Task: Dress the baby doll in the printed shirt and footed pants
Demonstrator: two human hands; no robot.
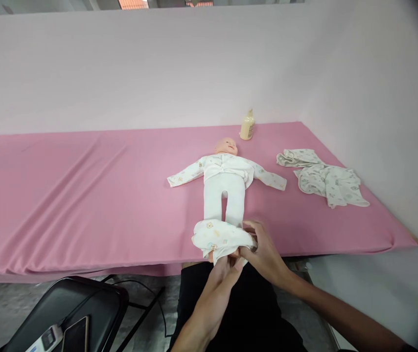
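Observation:
A baby doll (225,168) in a white printed top and white leggings lies on its back on the pink sheet (84,195), head away from me. Bunched printed trousers (218,238) sit over its feet at the table's front edge. My left hand (223,274) pinches the lower edge of the trousers from below. My right hand (262,249) grips their right side, fingers curled on the cloth.
A cream bottle (247,125) stands behind the doll's head. A crumpled printed garment (322,178) lies at the right. A black chair (73,308) with a phone (76,335) stands at lower left on the floor. A pale wall rises behind and to the right.

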